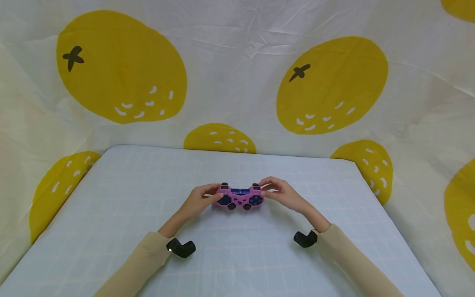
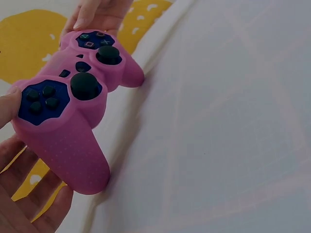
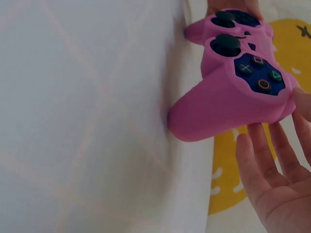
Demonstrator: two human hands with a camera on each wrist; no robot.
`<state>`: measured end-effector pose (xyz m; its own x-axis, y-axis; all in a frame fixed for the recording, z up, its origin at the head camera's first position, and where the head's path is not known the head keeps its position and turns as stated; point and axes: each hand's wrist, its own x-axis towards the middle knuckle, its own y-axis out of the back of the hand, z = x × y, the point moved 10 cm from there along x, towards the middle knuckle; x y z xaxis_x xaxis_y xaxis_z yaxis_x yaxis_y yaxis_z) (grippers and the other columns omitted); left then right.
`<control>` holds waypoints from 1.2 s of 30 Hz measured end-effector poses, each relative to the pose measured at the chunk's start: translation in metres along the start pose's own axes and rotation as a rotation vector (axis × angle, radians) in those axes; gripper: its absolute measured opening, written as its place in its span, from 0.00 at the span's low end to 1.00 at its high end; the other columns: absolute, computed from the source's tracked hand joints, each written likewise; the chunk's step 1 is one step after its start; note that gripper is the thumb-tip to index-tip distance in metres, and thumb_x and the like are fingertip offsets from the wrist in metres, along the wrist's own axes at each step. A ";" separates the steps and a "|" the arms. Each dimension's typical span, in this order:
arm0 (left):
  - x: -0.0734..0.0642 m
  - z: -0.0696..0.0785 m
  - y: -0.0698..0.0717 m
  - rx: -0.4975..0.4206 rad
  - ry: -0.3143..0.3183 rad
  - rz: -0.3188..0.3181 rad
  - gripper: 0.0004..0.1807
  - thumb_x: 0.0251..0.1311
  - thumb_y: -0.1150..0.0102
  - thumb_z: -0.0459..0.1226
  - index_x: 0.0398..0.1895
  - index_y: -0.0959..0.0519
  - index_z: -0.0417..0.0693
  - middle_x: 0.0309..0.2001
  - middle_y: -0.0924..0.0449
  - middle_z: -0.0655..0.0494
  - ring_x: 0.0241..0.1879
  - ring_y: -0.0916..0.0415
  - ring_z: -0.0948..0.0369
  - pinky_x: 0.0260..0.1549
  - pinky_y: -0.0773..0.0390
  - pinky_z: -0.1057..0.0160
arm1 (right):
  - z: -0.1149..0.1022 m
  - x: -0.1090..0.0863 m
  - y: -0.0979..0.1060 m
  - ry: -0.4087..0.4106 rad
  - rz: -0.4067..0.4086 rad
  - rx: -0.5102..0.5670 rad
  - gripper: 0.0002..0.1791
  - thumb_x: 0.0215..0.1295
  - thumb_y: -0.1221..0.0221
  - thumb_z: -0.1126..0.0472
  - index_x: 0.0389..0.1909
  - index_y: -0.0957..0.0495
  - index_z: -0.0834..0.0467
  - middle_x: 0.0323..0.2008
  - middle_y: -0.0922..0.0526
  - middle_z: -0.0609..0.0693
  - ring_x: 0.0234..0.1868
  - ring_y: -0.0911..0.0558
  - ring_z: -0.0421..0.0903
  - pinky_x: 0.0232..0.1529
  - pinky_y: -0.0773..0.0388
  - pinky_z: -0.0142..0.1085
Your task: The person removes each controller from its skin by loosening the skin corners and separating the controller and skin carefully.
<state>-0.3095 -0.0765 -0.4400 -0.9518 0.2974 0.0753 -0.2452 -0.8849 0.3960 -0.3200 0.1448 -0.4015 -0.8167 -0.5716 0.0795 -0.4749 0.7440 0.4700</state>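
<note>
Pink game controller (image 1: pixel 240 197): sitting between your two hands at mid-table, face tilting toward you, thumbsticks (image 2: pixel 84 86) on the side nearer your body. Its handle ends appear to be resting on the table (image 1: pixel 241 260); contact is hard to confirm from the wrist views.

Hands: your left hand (image 1: pixel 198 201) is gripping one end, thumb on the front by the directional buttons (image 2: pixel 43 99), fingers lying behind and below. Your right hand (image 1: pixel 283 193) is gripping the other end, thumb at the edge near the symbol buttons (image 3: pixel 260 75). Both are pinching rather than wrapping.

Handling notes: you are doing well by placing both thumbs near the outer edges, clear of the thumbsticks. For a steady hold, matching the pressure on both sides should be helping; uneven pressure would probably be twisting the body. The cover looks soft, so squeezing hard could be denting it or pressing buttons. If the handles are indeed touching down, letting the table be carrying some weight seems wise.
</note>
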 end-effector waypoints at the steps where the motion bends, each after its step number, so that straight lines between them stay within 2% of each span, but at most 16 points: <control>1: 0.000 0.000 0.000 -0.002 0.000 0.002 0.25 0.63 0.41 0.45 0.61 0.26 0.44 0.56 0.21 0.48 0.55 0.25 0.52 0.55 0.24 0.52 | 0.000 0.001 0.000 0.004 -0.006 -0.003 0.17 0.66 0.42 0.63 0.54 0.27 0.61 0.55 0.23 0.60 0.55 0.22 0.57 0.52 0.22 0.32; 11: -0.001 0.000 0.006 0.013 -0.023 0.039 0.25 0.60 0.37 0.46 0.59 0.24 0.46 0.53 0.19 0.48 0.52 0.22 0.53 0.53 0.22 0.52 | -0.008 0.013 0.010 0.018 -0.067 -0.051 0.18 0.66 0.42 0.66 0.54 0.28 0.69 0.52 0.22 0.63 0.52 0.22 0.56 0.50 0.24 0.27; 19: 0.000 0.000 0.006 0.006 -0.017 0.018 0.24 0.60 0.37 0.46 0.57 0.23 0.46 0.51 0.18 0.49 0.51 0.22 0.54 0.52 0.22 0.53 | -0.014 0.025 0.010 0.017 -0.175 -0.126 0.14 0.67 0.43 0.64 0.53 0.24 0.62 0.53 0.21 0.60 0.51 0.22 0.51 0.51 0.23 0.30; 26: 0.001 -0.001 0.005 -0.002 -0.001 0.012 0.24 0.60 0.37 0.47 0.57 0.23 0.47 0.50 0.18 0.49 0.50 0.22 0.54 0.51 0.21 0.55 | -0.021 0.036 0.005 0.016 -0.276 -0.141 0.14 0.68 0.43 0.63 0.52 0.23 0.60 0.53 0.22 0.66 0.50 0.21 0.50 0.53 0.23 0.32; 31: 0.002 -0.002 0.006 -0.004 -0.001 0.015 0.25 0.60 0.37 0.47 0.57 0.24 0.46 0.51 0.18 0.48 0.50 0.23 0.54 0.51 0.22 0.54 | -0.028 0.045 0.000 0.039 -0.354 -0.154 0.12 0.68 0.43 0.62 0.50 0.21 0.60 0.52 0.21 0.66 0.50 0.22 0.50 0.53 0.22 0.35; 36: 0.001 -0.003 0.006 -0.003 -0.005 0.001 0.25 0.60 0.37 0.47 0.58 0.24 0.46 0.51 0.19 0.49 0.50 0.23 0.54 0.51 0.22 0.55 | -0.027 0.052 -0.007 0.037 -0.424 -0.179 0.12 0.68 0.43 0.62 0.49 0.20 0.61 0.51 0.21 0.66 0.51 0.21 0.46 0.53 0.22 0.36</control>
<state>-0.3129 -0.0823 -0.4400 -0.9512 0.2980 0.0805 -0.2444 -0.8863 0.3935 -0.3507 0.1005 -0.3772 -0.5490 -0.8268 -0.1226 -0.6976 0.3725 0.6121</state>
